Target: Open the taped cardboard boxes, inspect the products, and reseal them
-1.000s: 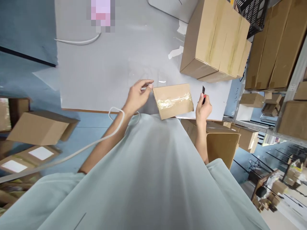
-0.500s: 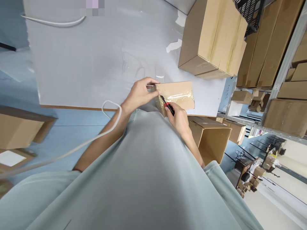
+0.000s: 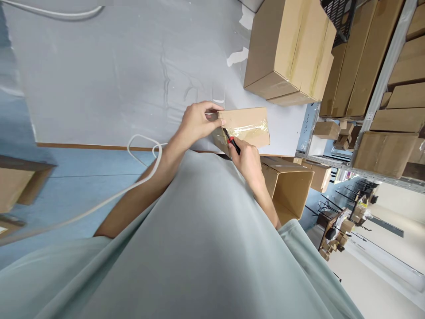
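A small cardboard box point(image 3: 245, 117) with clear, shiny tape across it rests near the front edge of the table, close to my body. My left hand point(image 3: 199, 120) grips its left end, thumb on the top face and fingers at the far corner. In my right hand point(image 3: 248, 160) is a black and red utility knife point(image 3: 233, 144), closed in my fingers. The knife's tip touches or hovers just over the box's left edge beside the tape; which of the two I cannot tell.
A large taped carton point(image 3: 292, 53) stands at the table's right. Below the front edge is an open cardboard box point(image 3: 292, 190). Shelves of boxes point(image 3: 387, 153) line the right side. A white cable point(image 3: 109, 197) loops by my left forearm across the grey tabletop's point(image 3: 99, 88) edge.
The camera view has shifted slightly, so the surroundings slide left and up. Both hands keep their hold, and the knife's tip stays at the box's left edge.
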`<action>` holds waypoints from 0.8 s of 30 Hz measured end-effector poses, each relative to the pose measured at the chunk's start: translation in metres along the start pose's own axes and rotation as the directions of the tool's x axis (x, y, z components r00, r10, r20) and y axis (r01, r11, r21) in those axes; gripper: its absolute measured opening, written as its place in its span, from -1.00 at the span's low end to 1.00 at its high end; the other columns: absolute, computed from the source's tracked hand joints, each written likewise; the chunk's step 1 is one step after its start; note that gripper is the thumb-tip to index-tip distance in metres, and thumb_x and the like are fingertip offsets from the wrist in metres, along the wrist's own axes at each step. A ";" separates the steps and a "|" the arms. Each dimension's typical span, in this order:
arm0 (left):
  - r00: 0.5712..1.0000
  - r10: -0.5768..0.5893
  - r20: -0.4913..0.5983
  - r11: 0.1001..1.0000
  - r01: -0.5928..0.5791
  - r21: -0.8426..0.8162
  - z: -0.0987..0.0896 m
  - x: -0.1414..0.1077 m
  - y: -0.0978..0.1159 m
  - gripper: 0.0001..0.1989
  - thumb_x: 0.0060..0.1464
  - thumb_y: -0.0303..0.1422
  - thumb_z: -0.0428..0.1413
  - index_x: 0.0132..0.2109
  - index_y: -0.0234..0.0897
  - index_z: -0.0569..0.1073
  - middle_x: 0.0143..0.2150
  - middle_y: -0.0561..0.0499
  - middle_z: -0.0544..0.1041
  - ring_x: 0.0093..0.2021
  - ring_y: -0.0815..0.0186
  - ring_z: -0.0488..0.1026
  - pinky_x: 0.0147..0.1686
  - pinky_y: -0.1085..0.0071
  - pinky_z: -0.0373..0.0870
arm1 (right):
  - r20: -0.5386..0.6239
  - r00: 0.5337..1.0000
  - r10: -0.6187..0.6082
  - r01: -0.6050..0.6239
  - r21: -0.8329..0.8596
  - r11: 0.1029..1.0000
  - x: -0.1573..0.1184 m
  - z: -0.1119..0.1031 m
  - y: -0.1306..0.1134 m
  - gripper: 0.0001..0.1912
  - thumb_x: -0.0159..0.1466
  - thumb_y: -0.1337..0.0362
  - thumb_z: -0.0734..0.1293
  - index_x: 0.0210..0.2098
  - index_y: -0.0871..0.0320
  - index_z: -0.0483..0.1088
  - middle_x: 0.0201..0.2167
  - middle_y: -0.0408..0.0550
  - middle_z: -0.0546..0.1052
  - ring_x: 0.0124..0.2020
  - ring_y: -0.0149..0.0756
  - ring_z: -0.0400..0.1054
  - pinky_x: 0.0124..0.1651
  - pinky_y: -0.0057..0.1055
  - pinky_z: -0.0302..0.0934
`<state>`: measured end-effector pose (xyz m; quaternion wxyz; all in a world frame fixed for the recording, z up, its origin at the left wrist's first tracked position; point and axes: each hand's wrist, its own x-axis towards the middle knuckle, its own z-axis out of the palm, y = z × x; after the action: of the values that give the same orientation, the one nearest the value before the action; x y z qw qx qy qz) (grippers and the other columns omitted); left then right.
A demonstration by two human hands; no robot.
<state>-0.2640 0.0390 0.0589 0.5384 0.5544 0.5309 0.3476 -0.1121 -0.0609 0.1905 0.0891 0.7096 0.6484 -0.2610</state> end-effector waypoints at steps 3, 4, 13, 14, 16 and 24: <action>1.000 0.011 -0.019 1.000 -0.011 0.001 0.004 -0.001 -0.003 -0.62 0.06 -0.33 0.45 0.05 -0.10 0.74 0.14 0.00 0.79 0.17 0.00 0.71 0.30 0.05 0.68 | 0.046 0.997 0.059 -0.055 -0.085 0.995 -0.001 -0.007 -0.015 -0.60 0.73 0.25 0.15 0.32 0.14 0.56 0.05 0.14 0.78 0.06 -0.04 0.66 0.10 -0.33 0.36; 1.000 0.017 -0.025 1.000 -0.016 0.008 0.006 -0.002 -0.004 -0.63 0.06 -0.34 0.43 0.05 -0.10 0.74 0.13 0.01 0.79 0.16 0.01 0.72 0.31 0.05 0.68 | 0.059 0.995 0.077 -0.070 -0.117 0.991 -0.002 -0.009 -0.020 -0.60 0.73 0.25 0.15 0.33 0.15 0.55 0.04 0.16 0.78 0.07 -0.01 0.66 0.10 -0.30 0.37; 0.997 0.047 -0.062 0.996 -0.042 0.079 0.009 -0.015 -0.010 -0.64 0.15 -0.31 0.35 0.10 -0.05 0.75 0.18 0.03 0.78 0.18 0.03 0.71 0.32 0.10 0.64 | 0.089 0.985 0.151 -0.125 -0.241 0.962 0.001 -0.011 -0.042 -0.60 0.72 0.26 0.17 0.32 0.21 0.56 0.10 0.27 0.76 0.15 0.04 0.65 0.17 -0.22 0.46; 0.998 0.041 -0.057 0.996 -0.036 0.083 0.009 -0.016 -0.010 -0.64 0.15 -0.31 0.36 0.11 -0.05 0.75 0.18 0.03 0.78 0.18 0.03 0.71 0.32 0.11 0.64 | 0.093 0.984 0.154 -0.128 -0.240 0.962 0.001 -0.010 -0.041 -0.60 0.72 0.26 0.17 0.34 0.20 0.55 0.10 0.27 0.76 0.15 0.04 0.65 0.17 -0.21 0.46; 0.999 0.038 -0.038 0.995 -0.034 0.093 0.011 -0.017 -0.010 -0.62 0.14 -0.30 0.37 0.11 -0.05 0.75 0.19 0.02 0.78 0.18 0.01 0.71 0.32 0.10 0.64 | 0.103 0.980 0.172 -0.142 -0.247 0.959 0.000 -0.008 -0.039 -0.61 0.72 0.28 0.18 0.32 0.21 0.56 0.09 0.28 0.75 0.14 0.03 0.66 0.16 -0.21 0.46; 0.999 0.029 -0.035 0.992 -0.025 0.122 0.022 -0.020 -0.005 -0.62 0.12 -0.31 0.35 0.10 -0.09 0.75 0.18 -0.01 0.78 0.16 0.00 0.73 0.31 0.08 0.64 | 0.096 0.982 0.161 -0.137 -0.215 0.967 -0.004 -0.003 -0.026 -0.59 0.71 0.28 0.17 0.30 0.21 0.59 0.10 0.29 0.75 0.16 0.05 0.67 0.18 -0.19 0.49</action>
<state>-0.2479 0.0140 0.0536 0.4891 0.5867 0.5534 0.3321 -0.1367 -0.0592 0.2009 0.2187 0.7272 0.6109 -0.2241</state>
